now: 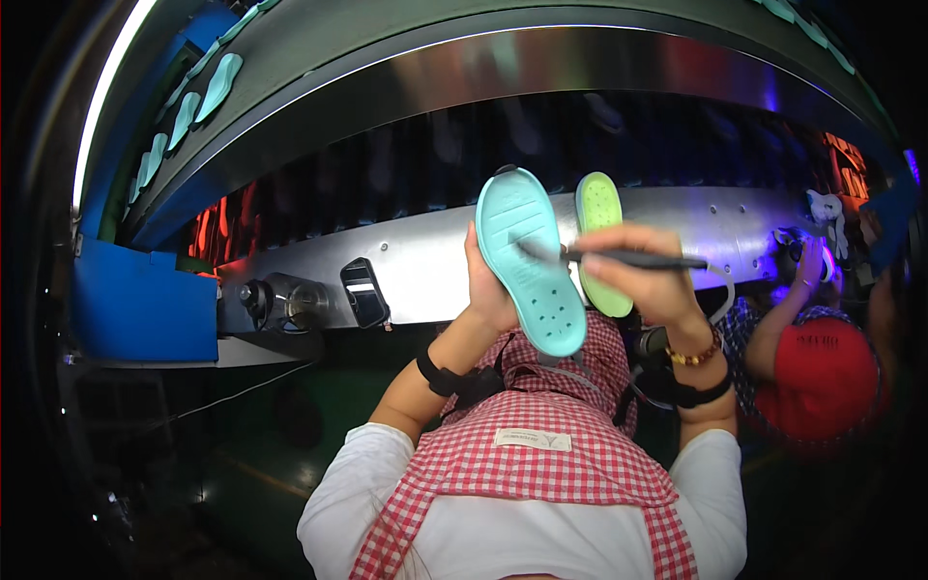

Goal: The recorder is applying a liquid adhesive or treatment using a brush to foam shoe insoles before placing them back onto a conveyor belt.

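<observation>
A turquoise shoe sole (549, 290) is tilted up before me, with several small holes toward its near end and ridges toward its far end. My left hand (488, 290) grips it from the left edge, the fingers partly hidden behind it. Between the closed fingers of my right hand (643, 275) is a brush (667, 260) with a dark handle. Its pale, blurred bristles lie over the middle of the sole and appear to touch it. Just beyond my right hand, a lime-green sole (601, 198) with a turquoise rim rests on the metal ledge.
The metal ledge (425, 246) carries a dark-cased phone (364, 292) and a clear bottle with a black cap (295, 302) at left. Turquoise soles (184, 118) ride the raised belt (319, 39). Orange glow shows underneath. At right sits a co-worker in a red cap (822, 372).
</observation>
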`<state>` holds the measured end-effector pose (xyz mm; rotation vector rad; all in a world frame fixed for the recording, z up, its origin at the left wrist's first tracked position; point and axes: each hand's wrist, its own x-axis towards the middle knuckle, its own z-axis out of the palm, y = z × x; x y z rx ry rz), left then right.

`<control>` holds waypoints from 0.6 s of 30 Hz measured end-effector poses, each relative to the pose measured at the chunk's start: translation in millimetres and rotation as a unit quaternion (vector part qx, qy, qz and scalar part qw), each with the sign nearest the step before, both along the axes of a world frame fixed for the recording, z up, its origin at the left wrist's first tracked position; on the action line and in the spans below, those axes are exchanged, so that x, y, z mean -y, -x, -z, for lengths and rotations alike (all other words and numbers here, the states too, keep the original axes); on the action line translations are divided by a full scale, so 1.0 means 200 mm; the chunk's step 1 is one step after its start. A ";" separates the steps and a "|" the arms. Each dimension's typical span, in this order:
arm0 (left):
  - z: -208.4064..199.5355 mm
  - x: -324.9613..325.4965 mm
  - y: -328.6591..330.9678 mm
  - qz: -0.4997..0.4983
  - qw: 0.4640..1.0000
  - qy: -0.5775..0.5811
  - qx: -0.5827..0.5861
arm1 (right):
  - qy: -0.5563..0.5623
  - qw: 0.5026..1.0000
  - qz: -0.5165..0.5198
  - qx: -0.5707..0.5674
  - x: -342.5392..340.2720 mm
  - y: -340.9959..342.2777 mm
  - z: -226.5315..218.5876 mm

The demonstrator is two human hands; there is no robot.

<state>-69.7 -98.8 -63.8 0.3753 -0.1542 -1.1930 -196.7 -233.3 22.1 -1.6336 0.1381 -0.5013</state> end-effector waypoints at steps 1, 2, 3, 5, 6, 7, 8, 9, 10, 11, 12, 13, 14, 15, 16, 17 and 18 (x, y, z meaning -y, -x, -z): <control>-0.01 0.02 0.03 0.000 1.000 -0.009 -0.021 | -0.026 0.999 0.010 -0.017 0.00 -0.03 -0.01; -0.02 0.02 0.05 -0.001 0.999 -0.020 -0.041 | -0.064 0.997 0.045 -0.018 -0.01 -0.04 -0.01; -0.04 0.03 0.05 0.008 0.996 0.030 -0.082 | -0.033 0.999 0.005 -0.039 -0.03 -0.04 -0.02; -0.07 0.03 0.03 0.020 0.996 0.073 -0.036 | 0.062 0.995 -0.081 0.006 -0.04 -0.04 -0.03; -0.08 0.02 0.02 0.039 0.989 0.142 -0.033 | 0.075 0.983 -0.161 0.034 -0.05 -0.03 -0.03; -0.09 0.00 0.01 0.018 0.998 0.061 -0.011 | 0.032 0.981 -0.175 0.076 -0.05 -0.02 -0.03; -0.10 -0.01 0.01 0.013 0.999 0.042 -0.002 | -0.073 0.986 -0.144 0.051 -0.04 -0.01 -0.03; -0.10 -0.01 0.01 -0.001 1.000 0.027 0.007 | -0.046 0.995 -0.087 -0.001 -0.03 0.00 -0.02; -0.11 -0.01 0.00 -0.001 1.000 0.020 0.023 | -0.046 0.999 -0.001 -0.020 -0.02 0.00 -0.03; -0.11 -0.01 0.00 -0.021 0.998 0.014 -0.049 | -0.047 0.997 -0.048 -0.030 -0.02 0.01 -0.02; -0.12 -0.01 0.00 -0.044 0.999 -0.005 -0.007 | 0.056 0.992 -0.111 -0.024 -0.01 0.01 -0.02; -0.13 -0.01 -0.01 -0.041 0.998 0.011 0.038 | 0.092 0.985 -0.142 0.038 -0.01 0.01 -0.02; -0.14 0.00 -0.02 -0.046 0.995 0.035 0.079 | 0.146 0.966 -0.195 0.088 0.00 0.01 -0.02; -0.15 0.01 -0.03 -0.074 0.994 -0.006 0.074 | 0.112 0.965 -0.210 0.109 0.00 0.01 -0.02; -0.15 0.01 -0.03 -0.110 0.991 -0.005 0.081 | 0.114 0.980 -0.143 0.080 0.00 0.01 -0.02; -0.16 0.02 -0.04 -0.147 0.985 -0.004 0.086 | 0.126 0.985 -0.087 0.077 0.00 0.02 -0.01; -0.17 0.02 -0.05 -0.181 0.979 -0.033 0.084 | 0.120 0.991 -0.008 0.064 -0.01 0.02 -0.01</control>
